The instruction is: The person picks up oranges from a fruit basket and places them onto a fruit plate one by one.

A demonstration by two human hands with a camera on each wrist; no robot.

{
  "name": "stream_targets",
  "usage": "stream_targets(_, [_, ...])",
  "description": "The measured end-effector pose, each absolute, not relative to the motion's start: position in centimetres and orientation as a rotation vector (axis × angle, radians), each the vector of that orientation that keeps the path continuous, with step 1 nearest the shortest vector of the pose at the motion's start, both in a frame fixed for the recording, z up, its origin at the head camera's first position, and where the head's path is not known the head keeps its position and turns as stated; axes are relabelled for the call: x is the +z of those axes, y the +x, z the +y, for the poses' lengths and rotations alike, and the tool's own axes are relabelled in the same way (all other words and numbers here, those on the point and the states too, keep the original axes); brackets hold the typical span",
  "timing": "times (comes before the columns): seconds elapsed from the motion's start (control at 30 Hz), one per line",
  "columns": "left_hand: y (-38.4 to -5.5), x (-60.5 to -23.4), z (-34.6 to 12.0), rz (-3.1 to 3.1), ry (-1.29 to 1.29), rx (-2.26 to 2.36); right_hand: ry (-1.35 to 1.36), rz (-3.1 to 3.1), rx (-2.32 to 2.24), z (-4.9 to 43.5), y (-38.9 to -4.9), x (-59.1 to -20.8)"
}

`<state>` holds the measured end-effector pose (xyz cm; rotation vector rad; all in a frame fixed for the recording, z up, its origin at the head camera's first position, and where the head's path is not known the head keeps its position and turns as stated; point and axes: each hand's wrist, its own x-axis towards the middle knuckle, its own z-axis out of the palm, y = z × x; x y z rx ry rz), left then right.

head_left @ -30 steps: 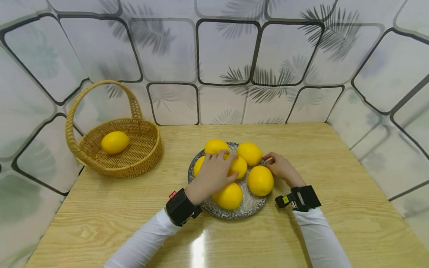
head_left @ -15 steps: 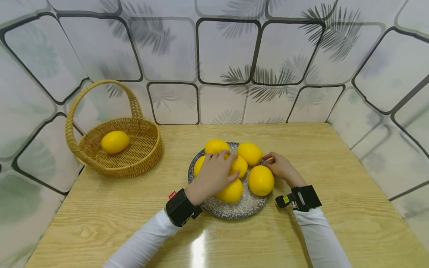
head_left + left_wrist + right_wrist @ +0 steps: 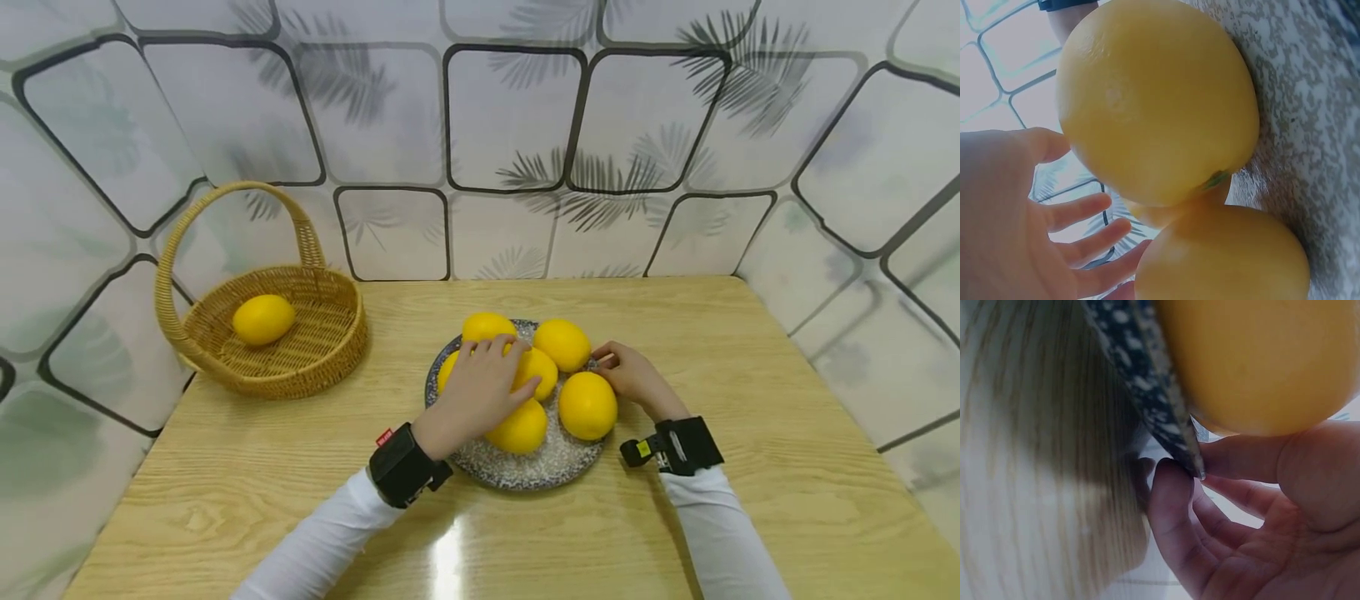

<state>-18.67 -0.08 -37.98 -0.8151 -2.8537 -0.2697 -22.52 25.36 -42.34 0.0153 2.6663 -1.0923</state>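
In the head view, a speckled plate (image 3: 517,477) bears several yellow lemons. My left hand (image 3: 480,383) lies over the plate, its fingers spread loosely above the middle lemon (image 3: 538,373). Its thumb extends over the gap between that one and the front lemon (image 3: 521,427). The left wrist view shows the left hand's fingers (image 3: 1094,240) relaxed beside a large near lemon (image 3: 1160,100), with the thumb tip right at its side. My right hand (image 3: 630,375) pinches the plate's rim (image 3: 1172,425) between thumb and fingers, close to the right lemon (image 3: 588,406).
A wicker basket (image 3: 330,364) with a tall arched handle stands at the back left, holding one lemon (image 3: 263,319). The wooden table (image 3: 337,500) meets a patterned wall (image 3: 517,117) at the back. Patterned walls also rise on both sides.
The front lemon has shifted slightly back toward the middle lemon since one second ago. My hands have stayed almost in place; the right one keeps its grip on the plate's rim.
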Motion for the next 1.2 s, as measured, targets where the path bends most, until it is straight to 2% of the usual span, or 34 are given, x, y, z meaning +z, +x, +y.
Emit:
stream_targets(0.77, [-19.1, -36.8, -1.9, -2.837, -0.756, -0.38, -0.001, 2.669, -1.075, 25.4, -22.6, -42.4])
stream_targets(1.2, [-21.0, -35.2, -6.8, -2.855, -0.54, -0.49, 0.003, 2.663, -1.081, 25.4, -22.6, -42.5])
